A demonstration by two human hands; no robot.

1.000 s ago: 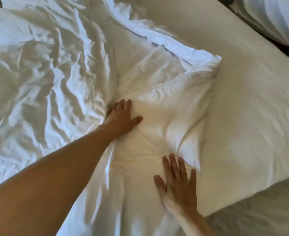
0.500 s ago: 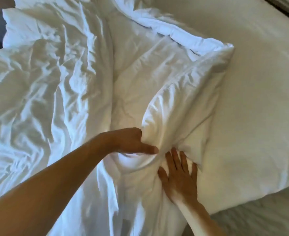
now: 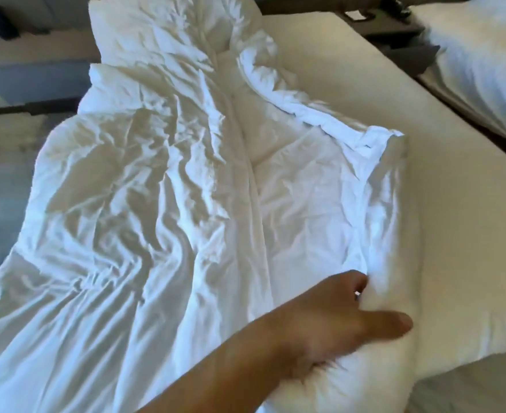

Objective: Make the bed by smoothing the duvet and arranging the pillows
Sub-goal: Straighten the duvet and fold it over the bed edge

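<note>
Left hand (image 3: 344, 326) reaching in from the bottom edge, gripping a fold of the white duvet (image 3: 162, 222) at its near right edge, thumb stretched out to the right over the cloth, fingers curled into the bunched fabric, something small and shiny glinting on one finger. Right hand not showing anywhere in the head view. Duvet lying crumpled over the left part of the bed, deeply creased, its right edge rolled back into a thick ridge running away from the gripping hand toward the far end. Bare cream sheet (image 3: 424, 180) lying exposed just beside that ridge on the right. Second bed (image 3: 484, 67) with white bedding standing beyond a dark gap at upper right. Grey floor (image 3: 4, 162) showing at left
</note>
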